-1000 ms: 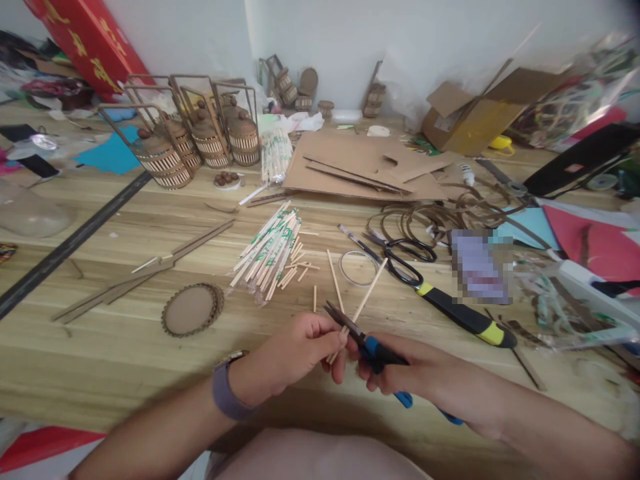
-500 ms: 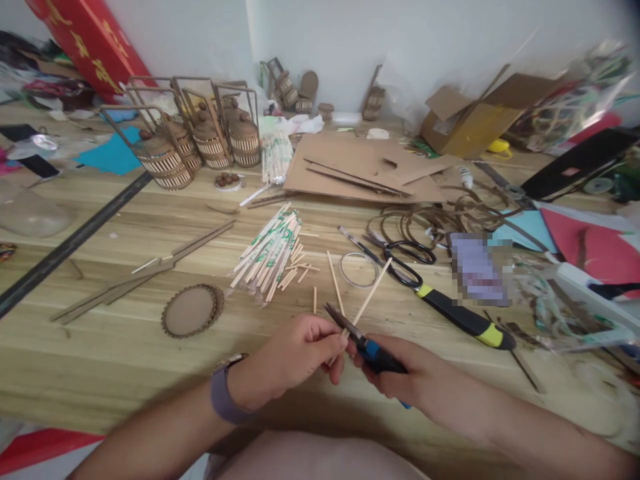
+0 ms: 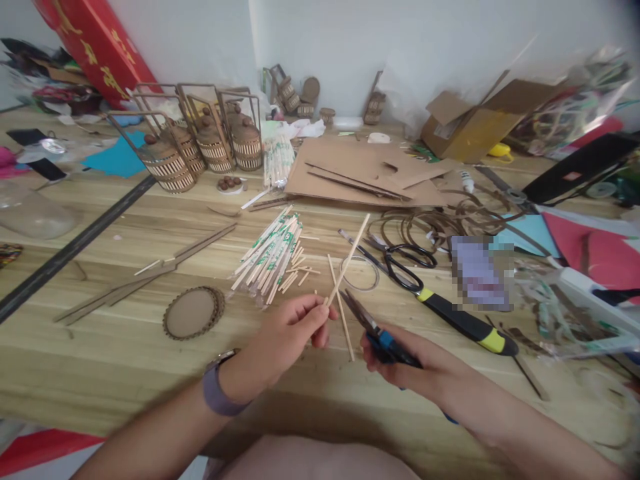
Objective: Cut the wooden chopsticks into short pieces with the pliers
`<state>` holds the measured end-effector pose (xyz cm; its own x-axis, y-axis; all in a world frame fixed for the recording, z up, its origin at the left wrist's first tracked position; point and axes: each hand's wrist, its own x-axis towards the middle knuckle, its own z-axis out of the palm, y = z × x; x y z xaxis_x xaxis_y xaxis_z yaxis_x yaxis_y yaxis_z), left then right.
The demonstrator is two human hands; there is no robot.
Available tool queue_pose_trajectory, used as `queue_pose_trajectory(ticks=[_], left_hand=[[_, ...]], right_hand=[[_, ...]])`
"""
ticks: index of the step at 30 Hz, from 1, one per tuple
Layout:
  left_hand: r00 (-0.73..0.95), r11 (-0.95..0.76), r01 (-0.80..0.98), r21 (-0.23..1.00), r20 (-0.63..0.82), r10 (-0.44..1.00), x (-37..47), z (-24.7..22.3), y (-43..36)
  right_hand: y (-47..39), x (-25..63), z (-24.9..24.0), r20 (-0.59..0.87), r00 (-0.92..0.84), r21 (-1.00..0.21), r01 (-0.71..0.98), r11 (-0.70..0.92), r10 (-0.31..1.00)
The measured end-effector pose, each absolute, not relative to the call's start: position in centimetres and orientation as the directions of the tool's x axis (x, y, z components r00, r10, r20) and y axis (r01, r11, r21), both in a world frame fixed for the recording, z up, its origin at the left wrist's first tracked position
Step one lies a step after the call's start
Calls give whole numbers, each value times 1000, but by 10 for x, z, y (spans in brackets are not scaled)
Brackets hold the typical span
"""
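Between the thumb and fingers of my left hand (image 3: 297,325) is a thin wooden chopstick (image 3: 351,257), slanting up to the right. My right hand (image 3: 400,357) is closed round a pair of pliers (image 3: 383,340) with blue and black handles. Their dark jaws point up-left, apart from the held chopstick. A second chopstick (image 3: 342,310) lies on the table between the two hands. Short cut sticks (image 3: 299,268) lie beside a bundle of paper-wrapped chopsticks (image 3: 274,250) beyond my left hand.
A round cardboard piece with a ridged rim (image 3: 194,313) lies to the left. Scissors (image 3: 400,263), a yellow-black handled tool (image 3: 465,320) and a metal ring (image 3: 361,273) are to the right. Small lidded baskets (image 3: 167,167), flat cardboard (image 3: 345,160) and a carton (image 3: 470,127) stand behind.
The pliers have moved right and down, away from the chopstick. My left hand has shifted slightly up and left, carrying the chopstick with it.
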<state>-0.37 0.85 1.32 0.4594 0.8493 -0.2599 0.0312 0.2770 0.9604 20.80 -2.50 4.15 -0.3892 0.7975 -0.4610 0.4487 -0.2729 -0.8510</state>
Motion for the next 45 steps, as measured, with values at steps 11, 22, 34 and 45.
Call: queue_pose_trajectory(ticks=[11,22,34,45], left_hand=[[513,-182,568,803,-173,840,-2,7,1],[462,-370,861,349,-232,856,5,14,-5],[581,-295,609,736,-161,798,-7,12,6],[568,256,110,960,-272,777,-2,0,15]], right_hand=[[-6,195,20,279,-313,-526,741,417,908],[-8,175,-2,158,-245,-176,946,271,957],[0,188,9,79,-289,-433,852,294,954],[-6,189,17,40,-419,-730,608,313,907]])
